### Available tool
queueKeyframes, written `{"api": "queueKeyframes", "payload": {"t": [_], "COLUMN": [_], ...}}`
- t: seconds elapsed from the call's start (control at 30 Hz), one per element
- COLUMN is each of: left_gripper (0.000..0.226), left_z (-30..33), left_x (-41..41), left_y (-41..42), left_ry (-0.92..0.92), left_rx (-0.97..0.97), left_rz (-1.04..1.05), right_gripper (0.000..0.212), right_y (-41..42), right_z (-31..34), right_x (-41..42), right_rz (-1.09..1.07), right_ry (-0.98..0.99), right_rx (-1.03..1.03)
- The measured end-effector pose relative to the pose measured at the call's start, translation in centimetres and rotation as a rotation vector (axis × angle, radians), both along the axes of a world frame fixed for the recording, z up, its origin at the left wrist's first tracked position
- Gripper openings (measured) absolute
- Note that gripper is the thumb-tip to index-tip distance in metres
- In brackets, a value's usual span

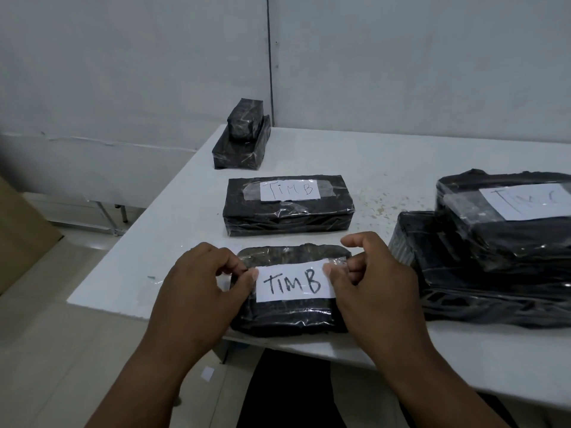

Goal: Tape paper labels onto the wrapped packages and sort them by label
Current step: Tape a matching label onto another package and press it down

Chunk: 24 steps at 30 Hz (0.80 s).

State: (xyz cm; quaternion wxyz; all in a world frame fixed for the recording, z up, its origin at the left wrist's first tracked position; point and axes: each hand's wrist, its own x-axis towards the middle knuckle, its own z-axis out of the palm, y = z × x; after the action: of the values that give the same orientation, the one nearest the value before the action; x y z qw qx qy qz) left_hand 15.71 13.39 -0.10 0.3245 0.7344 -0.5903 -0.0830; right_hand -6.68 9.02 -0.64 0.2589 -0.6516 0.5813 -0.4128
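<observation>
Label (295, 281) reading TIMB sits centred on the near package (290, 313) because your left hand (197, 291) and right hand (370, 282) pinch the tape ends flat at either side.

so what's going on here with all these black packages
A person is taping a paper label reading TIM B onto the nearest package. The left hand and right hand pinch clear tape at either end of the label. Another TIM B package lies just behind it, a labelled stack to the right, and two unlabelled ones at the back.
</observation>
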Motion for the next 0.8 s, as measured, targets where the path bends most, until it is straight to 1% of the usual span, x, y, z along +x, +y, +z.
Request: {"api": "queueKeyframes", "payload": {"t": [0.23,0.4,0.5,0.57,0.63,0.67,0.7,0.8], "left_gripper": [0.025,0.037,0.044,0.039,0.028,0.026,0.031,0.063], "left_z": [-0.1,-0.1,0.4,1.0,1.3,1.2,1.0,0.0], "left_x": [0.1,0.1,-0.5,-1.1,-1.9,-2.3,-2.8,-4.0], "left_y": [-0.2,0.0,0.1,0.3,0.6,0.8,1.0,1.4], "left_ry": [-0.034,-0.048,-0.145,-0.225,-0.264,-0.281,-0.3,-0.384], "left_rx": [0.003,-0.032,-0.084,-0.15,-0.188,-0.168,-0.113,0.117], "left_rz": [0.048,0.057,0.04,-0.004,-0.108,-0.173,-0.229,-0.323], "right_gripper": [0.028,0.028,0.028,0.028,0.028,0.028,0.028,0.028], "right_y": [0.3,0.6,0.7,0.7,0.7,0.7,0.8,0.8], "right_z": [-0.1,0.0,0.0,0.0,-0.1,0.0,0.0,0.2], "right_x": [0.1,0.3,0.2,0.1,0.1,0.1,0.1,0.2], "right_rz": [-0.015,-0.018,-0.026,-0.032,-0.037,-0.039,-0.039,-0.028], "right_ry": [0.042,0.077,0.069,0.065,0.072,0.076,0.08,0.09], "right_rx": [-0.027,-0.066,-0.069,-0.057,-0.051,-0.05,-0.053,-0.075]}}
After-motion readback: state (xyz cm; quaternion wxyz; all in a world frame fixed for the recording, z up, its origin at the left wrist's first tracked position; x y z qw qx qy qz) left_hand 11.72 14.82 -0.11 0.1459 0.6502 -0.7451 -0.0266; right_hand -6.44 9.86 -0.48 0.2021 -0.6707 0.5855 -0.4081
